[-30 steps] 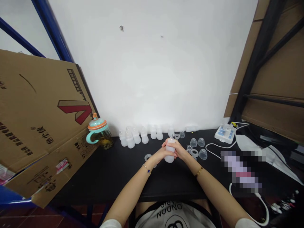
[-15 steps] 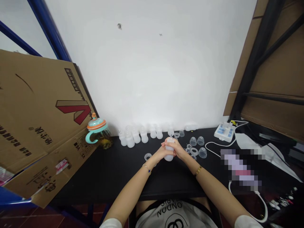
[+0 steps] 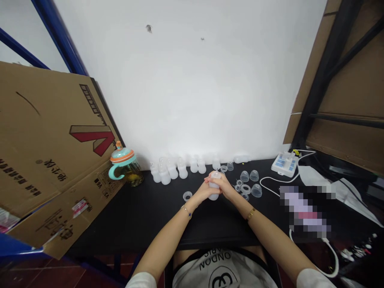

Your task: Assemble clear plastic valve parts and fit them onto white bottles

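Holding a cloudy white bottle (image 3: 214,193) up off the table (image 3: 135,228), the two hands meet in front of the person. The bottle's long side points from the person toward the wall, with its thin tip at the far end. I cannot tell how much it tilts. The right hand (image 3: 224,186) is closed over the top part, and its fingers reach across to the other hand. The left hand (image 3: 204,192) is closed around the side and lower part. Both hands are about as near, and both have hold of the bottle. The arms come in from the near edge and bend in to meet, with a thin bracelet (image 3: 186,212) on the left wrist and a gold bangle (image 3: 251,214) on the right.

A clear ring (image 3: 187,196) lies just past the left hand. Clear cups (image 3: 249,176) sit to the right. White bottles (image 3: 172,170) stand in a row by the wall. Further right is a white box with buttons (image 3: 285,165), and further left is a teal baby cup (image 3: 124,162).
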Motion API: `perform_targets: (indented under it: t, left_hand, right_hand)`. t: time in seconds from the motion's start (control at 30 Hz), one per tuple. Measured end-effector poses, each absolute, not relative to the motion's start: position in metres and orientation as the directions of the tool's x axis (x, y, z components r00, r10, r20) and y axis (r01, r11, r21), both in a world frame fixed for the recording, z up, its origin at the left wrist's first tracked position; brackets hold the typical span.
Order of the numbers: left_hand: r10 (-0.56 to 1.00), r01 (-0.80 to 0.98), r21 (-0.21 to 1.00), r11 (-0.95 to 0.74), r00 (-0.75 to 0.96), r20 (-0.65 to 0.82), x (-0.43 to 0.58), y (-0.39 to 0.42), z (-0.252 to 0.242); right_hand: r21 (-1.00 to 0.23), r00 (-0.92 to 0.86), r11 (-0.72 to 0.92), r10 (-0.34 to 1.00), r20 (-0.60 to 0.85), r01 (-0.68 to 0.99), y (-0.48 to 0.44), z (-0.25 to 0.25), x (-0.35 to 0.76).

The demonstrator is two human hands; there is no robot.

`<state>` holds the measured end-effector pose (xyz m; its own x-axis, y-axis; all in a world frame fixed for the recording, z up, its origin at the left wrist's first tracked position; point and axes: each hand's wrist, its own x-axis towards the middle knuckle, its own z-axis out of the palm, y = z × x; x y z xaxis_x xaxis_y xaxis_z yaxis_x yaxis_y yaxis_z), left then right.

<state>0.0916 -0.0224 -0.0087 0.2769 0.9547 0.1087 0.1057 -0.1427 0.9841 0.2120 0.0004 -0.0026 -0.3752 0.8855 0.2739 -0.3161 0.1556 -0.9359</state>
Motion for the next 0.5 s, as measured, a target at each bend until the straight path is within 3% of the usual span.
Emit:
perform_targets:
  t: [0.5]
  left_hand:
    - [0.952, 0.078, 0.977, -0.197, 0.252, 0.172, 0.095, -0.029, 0.002]
  right_hand:
    - [-0.935, -0.345, 0.192, 0.892, 0.293, -0.299, 0.000, -0.003, 0.211]
